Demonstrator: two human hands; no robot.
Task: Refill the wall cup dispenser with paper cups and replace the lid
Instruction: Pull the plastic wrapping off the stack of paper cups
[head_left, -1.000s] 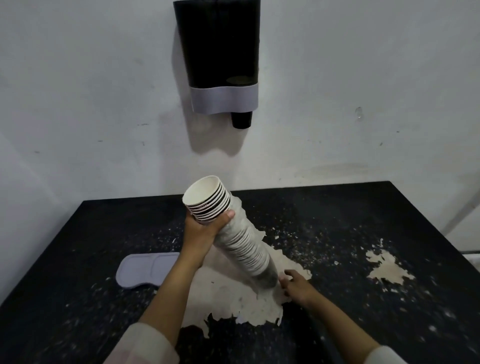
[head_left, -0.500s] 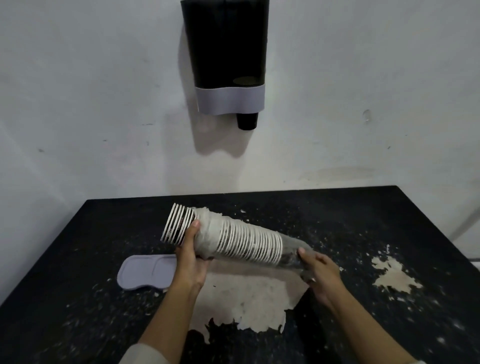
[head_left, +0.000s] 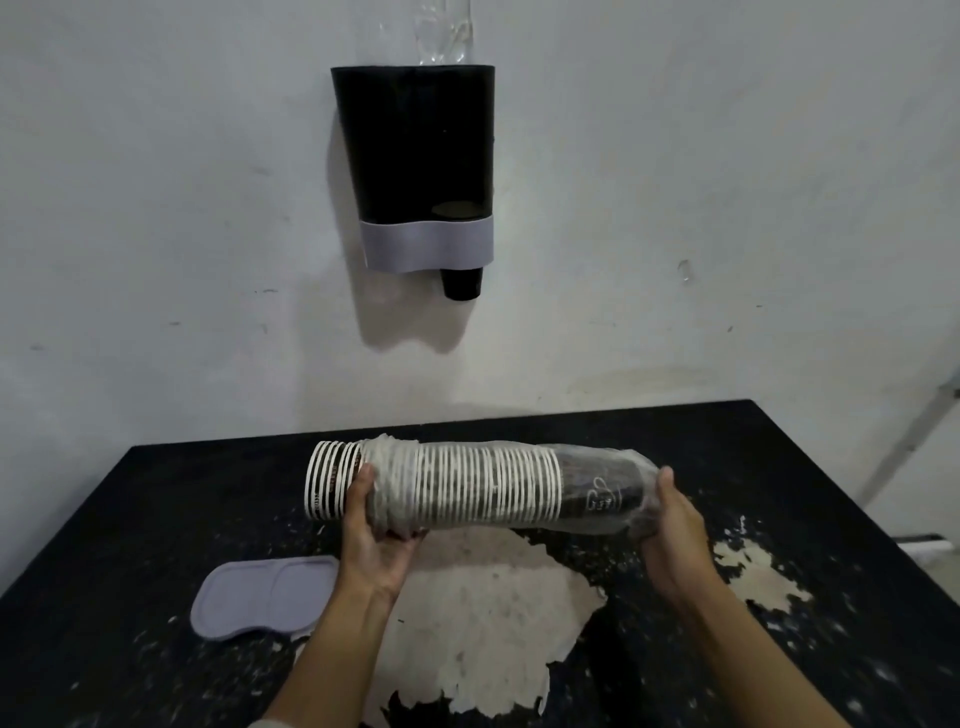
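Cup dispenser (head_left: 415, 156) hangs black on the white wall (head_left: 727, 182), grey band at its base, above our black table (head_left: 130, 519) with peeled pale patches; grey lid (head_left: 262, 597) lies flat at table left. Our left hand (head_left: 374, 530) grips the plastic-sleeved cup stack (head_left: 467, 491) near its rim end, right hand (head_left: 670, 525) curls round the sleeve's closed end. Stack is horizontal between both hands, off the table, below the dispenser.
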